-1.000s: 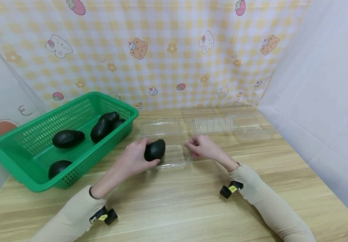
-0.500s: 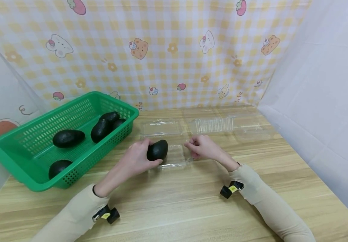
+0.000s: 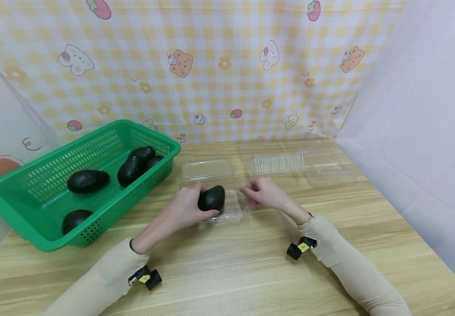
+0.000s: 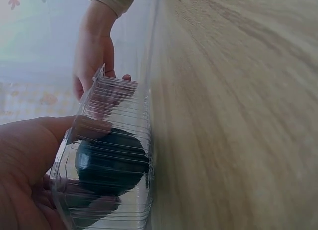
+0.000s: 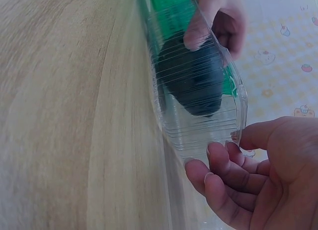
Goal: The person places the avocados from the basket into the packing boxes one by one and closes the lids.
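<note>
An avocado [image 3: 212, 199] is gripped between the thumb and fingers of my left hand [image 3: 184, 207]. It sits low inside a clear plastic container [image 3: 233, 202], whose ribbed wall shows in front of it in the left wrist view. The container's hinged lid [image 3: 207, 168] lies folded back behind it. At the container's right end, my right hand [image 3: 266, 193] has thumb and curled fingers at the rim and end wall, pinching it, as the right wrist view shows. Whether the avocado touches the container's floor is hard to tell.
On the left stands a green plastic basket [image 3: 113, 208] with several avocados [image 3: 88, 181] in it. More clear containers [image 3: 279, 163] lie at the back right of the wooden table [image 3: 227, 272]. A checked cloth [image 3: 223, 87] hangs behind.
My left hand has shifted a little to the right with the avocado, further into the container. The right hand stays at the container's end, nearly unmoved.
</note>
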The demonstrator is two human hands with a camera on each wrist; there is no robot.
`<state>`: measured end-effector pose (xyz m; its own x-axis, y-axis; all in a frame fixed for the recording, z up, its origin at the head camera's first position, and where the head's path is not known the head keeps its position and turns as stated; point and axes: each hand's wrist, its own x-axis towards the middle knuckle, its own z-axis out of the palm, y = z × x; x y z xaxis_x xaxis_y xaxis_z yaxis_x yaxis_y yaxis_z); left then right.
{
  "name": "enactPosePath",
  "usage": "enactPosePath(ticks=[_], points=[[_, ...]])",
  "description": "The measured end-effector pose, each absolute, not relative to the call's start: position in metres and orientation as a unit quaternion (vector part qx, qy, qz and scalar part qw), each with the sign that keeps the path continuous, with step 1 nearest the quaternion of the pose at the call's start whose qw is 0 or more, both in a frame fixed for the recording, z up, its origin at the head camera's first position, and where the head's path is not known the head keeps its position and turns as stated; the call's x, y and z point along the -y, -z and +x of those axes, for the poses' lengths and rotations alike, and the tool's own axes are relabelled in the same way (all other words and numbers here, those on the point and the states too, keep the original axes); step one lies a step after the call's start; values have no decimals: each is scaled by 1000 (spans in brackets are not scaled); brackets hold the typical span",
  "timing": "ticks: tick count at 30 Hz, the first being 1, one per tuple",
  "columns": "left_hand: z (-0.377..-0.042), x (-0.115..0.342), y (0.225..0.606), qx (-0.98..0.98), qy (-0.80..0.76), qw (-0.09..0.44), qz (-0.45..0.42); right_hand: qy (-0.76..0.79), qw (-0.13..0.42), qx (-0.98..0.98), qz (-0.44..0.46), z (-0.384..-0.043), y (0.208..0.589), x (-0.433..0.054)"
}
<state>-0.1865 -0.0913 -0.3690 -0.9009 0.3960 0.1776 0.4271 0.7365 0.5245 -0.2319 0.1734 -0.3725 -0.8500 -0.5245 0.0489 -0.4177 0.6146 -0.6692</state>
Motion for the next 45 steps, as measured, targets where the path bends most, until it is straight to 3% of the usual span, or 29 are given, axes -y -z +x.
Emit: enactPosePath(ticks=[25, 36, 45], points=[[-195, 71, 372, 927, 308, -1, -212, 349, 73, -897, -262, -232, 372, -169], [-203, 75, 376, 885, 357, -22, -298, 383, 104, -888, -233, -230, 372, -169], [-207, 76, 377, 876, 365, -33, -312, 384, 99, -890, -226, -229, 371, -169]])
